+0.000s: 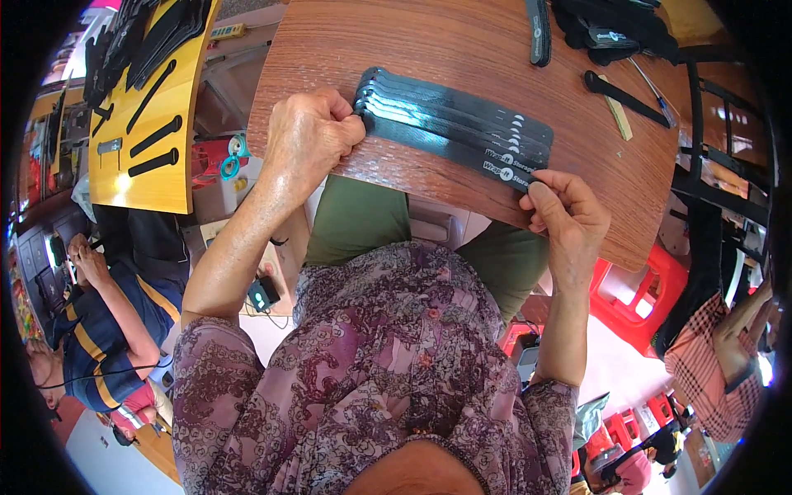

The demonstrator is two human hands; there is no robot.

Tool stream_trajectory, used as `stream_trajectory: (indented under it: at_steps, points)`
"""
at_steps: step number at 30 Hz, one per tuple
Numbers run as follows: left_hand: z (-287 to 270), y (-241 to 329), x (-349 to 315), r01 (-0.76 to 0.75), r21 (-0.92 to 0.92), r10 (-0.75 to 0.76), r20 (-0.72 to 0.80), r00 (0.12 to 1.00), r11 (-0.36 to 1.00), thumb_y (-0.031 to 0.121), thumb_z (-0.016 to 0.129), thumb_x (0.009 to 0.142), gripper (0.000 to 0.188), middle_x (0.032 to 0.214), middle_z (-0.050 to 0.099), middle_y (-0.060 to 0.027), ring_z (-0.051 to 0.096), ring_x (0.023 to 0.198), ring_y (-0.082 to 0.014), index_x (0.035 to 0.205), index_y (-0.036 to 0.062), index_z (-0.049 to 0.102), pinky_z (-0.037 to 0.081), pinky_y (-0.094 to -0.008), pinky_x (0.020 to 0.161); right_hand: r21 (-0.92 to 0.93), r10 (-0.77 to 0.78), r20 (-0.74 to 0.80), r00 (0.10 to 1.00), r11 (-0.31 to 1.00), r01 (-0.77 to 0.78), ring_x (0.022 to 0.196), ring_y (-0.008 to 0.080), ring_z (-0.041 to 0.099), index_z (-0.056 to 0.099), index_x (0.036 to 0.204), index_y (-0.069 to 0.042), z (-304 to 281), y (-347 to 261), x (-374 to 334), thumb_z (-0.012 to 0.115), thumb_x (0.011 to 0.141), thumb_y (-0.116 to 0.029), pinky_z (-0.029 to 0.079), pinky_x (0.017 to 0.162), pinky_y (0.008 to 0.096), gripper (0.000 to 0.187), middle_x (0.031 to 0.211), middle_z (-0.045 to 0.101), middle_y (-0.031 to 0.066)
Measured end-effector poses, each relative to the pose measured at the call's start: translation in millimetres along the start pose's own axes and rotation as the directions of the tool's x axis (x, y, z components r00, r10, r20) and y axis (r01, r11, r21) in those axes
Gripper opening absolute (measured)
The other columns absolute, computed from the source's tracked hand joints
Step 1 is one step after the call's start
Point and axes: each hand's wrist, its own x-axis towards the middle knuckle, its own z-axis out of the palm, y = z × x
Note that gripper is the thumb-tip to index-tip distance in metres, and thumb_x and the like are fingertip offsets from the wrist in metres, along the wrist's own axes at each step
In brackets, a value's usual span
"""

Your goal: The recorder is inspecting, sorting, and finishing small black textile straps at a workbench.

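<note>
Several flat black straps [450, 124] lie overlapped like a fan across the brown wooden table [318, 54]. They have rounded ends, and pale print shows near their right ends. At the left ends of the straps, my left hand [309, 128] is closed, its thumb and fingertips pinching their edge. My right hand [569, 210] pinches the right end of the nearest strap between thumb and fingers, by the table's near edge. The straps slant down from left to right between my hands, with light glinting off their left half.
At the far right of the table are a pile of black straps [610, 35], a small strap bundle [539, 33], a single strap [627, 99] and a yellowish strip [619, 118]. A yellow table [103, 177] with more straps stands left. A red stool [635, 309] is at right. Other people sit on both sides.
</note>
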Motion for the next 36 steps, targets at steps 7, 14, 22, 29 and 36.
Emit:
stream_trajectory:
  at_steps: [7,14,22,29,36]
  points:
    - [2,-8,2,-0.051,0.148,0.051,0.008,0.999,0.988,0.011,0.064,0.076,0.011,0.057,0.062,-0.0051,0.056,0.049,-0.0069,0.076,-0.0004,0.064,0.045,-0.0226,0.042,-0.008,-0.006,-0.005,1.0,1.0,0.006,0.059,0.0049,0.055,0.065,0.095,0.001,1,-1,0,0.063,0.085,-0.006,0.043,0.051,0.017,0.013,0.073,0.065,0.0047]
    - [3,-7,2,-0.052,0.19,0.05,0.015,0.999,0.98,0.012,0.065,0.076,0.012,0.058,0.062,-0.0059,0.057,0.049,-0.0074,0.076,-0.0003,0.063,0.045,-0.0234,0.042,-0.015,0.0,-0.02,1.0,1.0,0.0,0.059,0.0049,0.055,0.065,0.095,0.001,2,-1,0,0.063,0.085,-0.006,0.042,0.05,0.017,0.012,0.073,0.065,0.0049]
    - [5,-11,3,-0.088,0.137,0.096,-0.052,0.994,0.987,0.016,0.067,0.067,0.015,0.06,0.061,-0.016,0.063,0.059,-0.0313,0.067,0.0013,0.062,0.049,-0.0394,0.058,-0.01,0.014,-0.023,1.0,1.0,-0.014,0.057,0.0043,0.054,0.066,0.094,0.001,1,-1,2,0.064,0.084,-0.005,0.042,0.049,0.017,0.012,0.072,0.065,0.005]
    - [4,-8,3,-0.064,0.116,0.069,-0.034,0.997,0.991,0.016,0.067,0.067,0.016,0.059,0.061,-0.0156,0.063,0.058,-0.0304,0.067,0.0013,0.061,0.049,-0.0387,0.057,0.0,0.03,-0.023,0.999,1.0,-0.03,0.057,0.004,0.053,0.065,0.095,0.001,1,-2,4,0.064,0.083,-0.006,0.042,0.049,0.0168,0.013,0.072,0.065,0.0047]
    - [5,-9,5,0.013,0.052,-0.013,0.001,1.0,0.999,0.015,0.066,0.071,0.015,0.055,0.061,-0.0125,0.062,0.05,-0.0214,0.07,0.0015,0.061,0.049,-0.034,0.051,-0.03,0.091,-0.072,0.993,0.995,-0.093,0.056,0.0032,0.053,0.064,0.099,0.0,1,-3,4,0.063,0.085,-0.008,0.042,0.049,0.0161,0.016,0.075,0.066,0.0049]
